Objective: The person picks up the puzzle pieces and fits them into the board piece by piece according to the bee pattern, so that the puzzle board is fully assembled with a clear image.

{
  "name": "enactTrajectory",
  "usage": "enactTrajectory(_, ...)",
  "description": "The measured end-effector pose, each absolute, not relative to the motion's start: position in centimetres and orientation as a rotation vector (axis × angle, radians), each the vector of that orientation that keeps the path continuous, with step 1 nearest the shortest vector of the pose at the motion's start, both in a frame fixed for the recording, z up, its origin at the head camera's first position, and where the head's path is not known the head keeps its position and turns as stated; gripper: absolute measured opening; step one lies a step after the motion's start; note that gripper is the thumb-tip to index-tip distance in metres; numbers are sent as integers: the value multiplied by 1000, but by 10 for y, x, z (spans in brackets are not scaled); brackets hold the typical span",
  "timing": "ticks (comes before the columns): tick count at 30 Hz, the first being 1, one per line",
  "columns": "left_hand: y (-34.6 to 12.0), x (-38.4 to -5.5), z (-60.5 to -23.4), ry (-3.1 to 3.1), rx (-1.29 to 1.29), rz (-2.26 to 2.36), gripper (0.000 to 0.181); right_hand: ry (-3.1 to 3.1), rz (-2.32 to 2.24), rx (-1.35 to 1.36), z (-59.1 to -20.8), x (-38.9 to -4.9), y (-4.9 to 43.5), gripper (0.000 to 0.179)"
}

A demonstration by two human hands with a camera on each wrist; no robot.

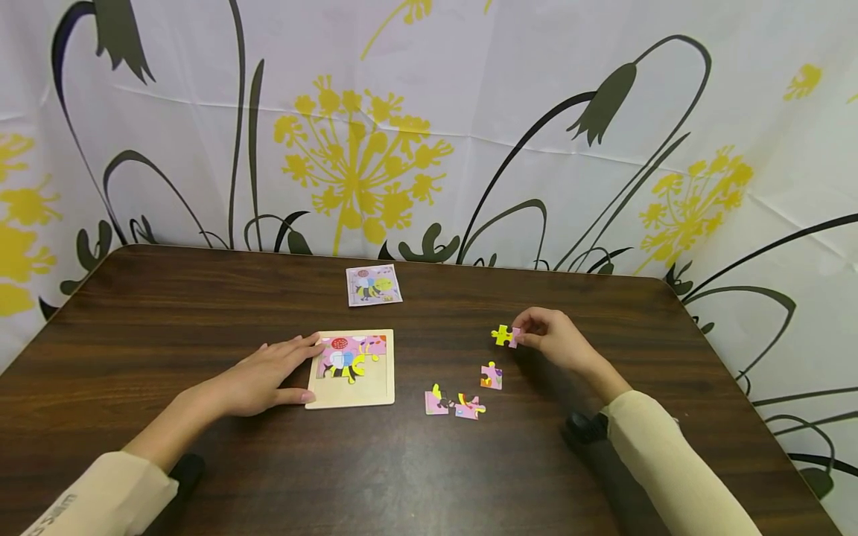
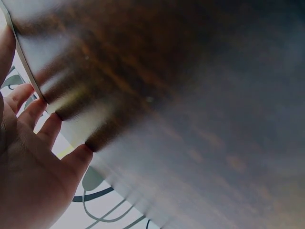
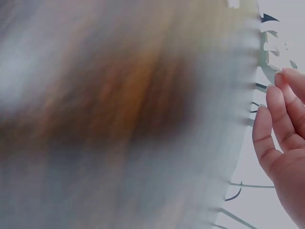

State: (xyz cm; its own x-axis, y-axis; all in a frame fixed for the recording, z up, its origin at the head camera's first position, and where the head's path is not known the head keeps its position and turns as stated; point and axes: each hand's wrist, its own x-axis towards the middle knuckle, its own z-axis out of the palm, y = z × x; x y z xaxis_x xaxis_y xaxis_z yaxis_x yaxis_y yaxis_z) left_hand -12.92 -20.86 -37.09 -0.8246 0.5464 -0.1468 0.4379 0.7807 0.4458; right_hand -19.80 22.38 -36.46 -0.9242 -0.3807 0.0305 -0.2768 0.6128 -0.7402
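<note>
My left hand rests on the left edge of a square wooden puzzle tray, fingertips at its top left corner and thumb at its bottom left. Inside the tray, joined pieces form part of a bee picture; the lower and right parts show bare wood. To the right, my right hand pinches a yellow-and-pink jigsaw piece between thumb and fingers. Nearer to me lie loose jigsaw pieces: one pink and orange, one pink with a yellow tip, and another pink one.
A small square picture card with a bee on it lies behind the tray. All of this is on a dark brown wooden table. A white curtain with yellow and grey flowers hangs along the table's far edge.
</note>
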Motion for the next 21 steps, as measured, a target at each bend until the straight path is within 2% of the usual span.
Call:
enactTrajectory(10, -209, -129, -371, 2702, 755, 589, 76, 2659, -1242, -675, -356, -204, 198, 15)
enactTrajectory(21, -210, -131, -372, 2704, 761, 582, 75, 2567, -1225, -816, -352, -204, 144, 13)
